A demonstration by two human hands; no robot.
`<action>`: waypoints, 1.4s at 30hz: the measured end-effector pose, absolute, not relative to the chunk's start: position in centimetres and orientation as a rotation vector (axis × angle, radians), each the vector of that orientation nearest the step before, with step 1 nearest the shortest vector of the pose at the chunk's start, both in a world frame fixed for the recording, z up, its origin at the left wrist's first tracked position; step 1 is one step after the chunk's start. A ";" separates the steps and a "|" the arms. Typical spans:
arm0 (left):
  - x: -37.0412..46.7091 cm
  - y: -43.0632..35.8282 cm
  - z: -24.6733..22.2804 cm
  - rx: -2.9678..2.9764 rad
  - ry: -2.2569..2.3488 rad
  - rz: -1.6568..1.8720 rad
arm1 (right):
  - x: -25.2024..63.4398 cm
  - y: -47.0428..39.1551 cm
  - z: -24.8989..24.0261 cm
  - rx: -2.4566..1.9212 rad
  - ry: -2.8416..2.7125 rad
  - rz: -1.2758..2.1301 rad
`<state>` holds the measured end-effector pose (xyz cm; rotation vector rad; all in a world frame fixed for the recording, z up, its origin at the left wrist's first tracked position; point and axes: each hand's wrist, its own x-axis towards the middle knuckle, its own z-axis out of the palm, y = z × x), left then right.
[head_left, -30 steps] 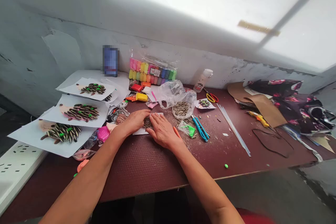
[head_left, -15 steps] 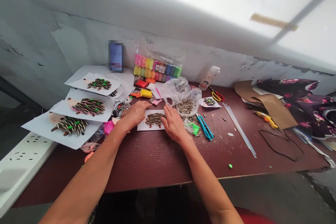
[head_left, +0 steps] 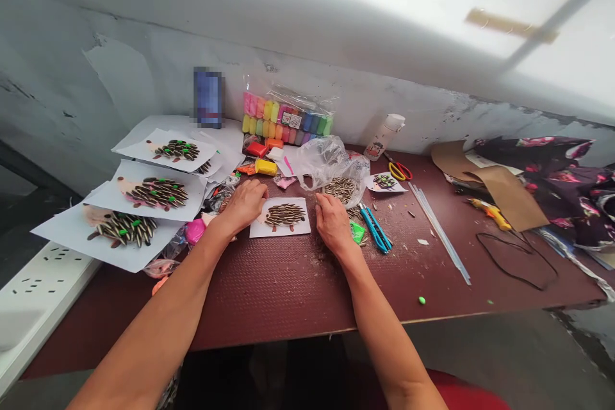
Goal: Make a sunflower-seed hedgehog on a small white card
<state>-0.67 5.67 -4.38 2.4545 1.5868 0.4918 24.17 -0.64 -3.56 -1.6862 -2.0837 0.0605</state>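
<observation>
A white card [head_left: 303, 226] lies flat on the table between my hands, bearing a hedgehog shape [head_left: 285, 215] with striped sunflower seeds for spines and small brown feet. At the card's left edge rests my left hand [head_left: 245, 205], its fingers bent together and their tips partly hidden. Just off the right edge, my right hand [head_left: 332, 221] has its fingers curled in; whatever is in them is hidden. Beyond it, loose sunflower seeds [head_left: 342, 189] spill from a clear plastic bag [head_left: 331, 157]. A green piece [head_left: 356, 231] and a blue cutter [head_left: 376, 230] lie beside that hand.
Several finished-looking hedgehog sheets [head_left: 158, 195] are stacked at left near a white power strip [head_left: 52, 282]. Coloured clay packs [head_left: 288, 122] stand along the wall. Scissors [head_left: 400, 171], a bottle [head_left: 384, 136], glue sticks [head_left: 439, 234] and a yellow glue gun [head_left: 491, 214] lie to the right.
My right hand has lifted off the seed hedgehog and shifted right, past the card's edge, its fingers now curled. My left hand stays by the left edge. The view has tilted slightly.
</observation>
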 end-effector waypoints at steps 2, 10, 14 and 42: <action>-0.7 5.6 -4.1 2.439 1.574 0.486 | 24.2 -0.6 -3.6 -1.686 -2.077 0.063; -0.9 5.2 -2.3 2.246 1.452 0.637 | 24.2 -0.5 -4.0 -1.678 -2.037 0.165; -1.0 5.1 -1.6 2.194 1.406 0.680 | 24.1 -0.5 -4.0 -1.628 -1.998 0.288; -1.2 6.0 -3.9 2.430 1.540 0.685 | 24.0 -0.6 -3.2 -1.699 -1.951 0.290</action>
